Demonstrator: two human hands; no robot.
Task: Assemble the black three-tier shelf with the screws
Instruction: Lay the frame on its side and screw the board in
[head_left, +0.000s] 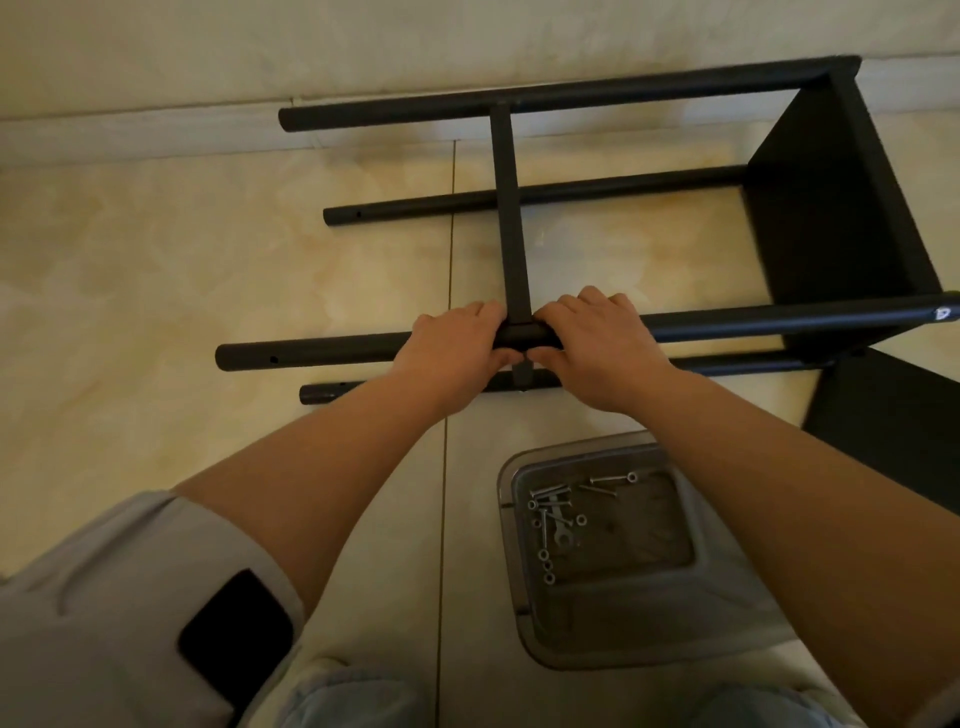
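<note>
Bare cream tiled floor (208, 249) lies open left of the black tubular shelf frame (571, 197); gaps between its four legs are crossed by one flat black crossbar (509, 208). A clear plastic tray of screws (613, 623) blocks the near floor, a loose black panel (893, 426) the right

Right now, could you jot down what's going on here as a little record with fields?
activity: putting together a black shelf frame lying on its side on the tiled floor
left hand: grips the near top pole at the crossbar joint
right hand: grips the same joint from the other side
screws: loose in a clear tray near the knees
spare panel: flat on the floor, right
</note>
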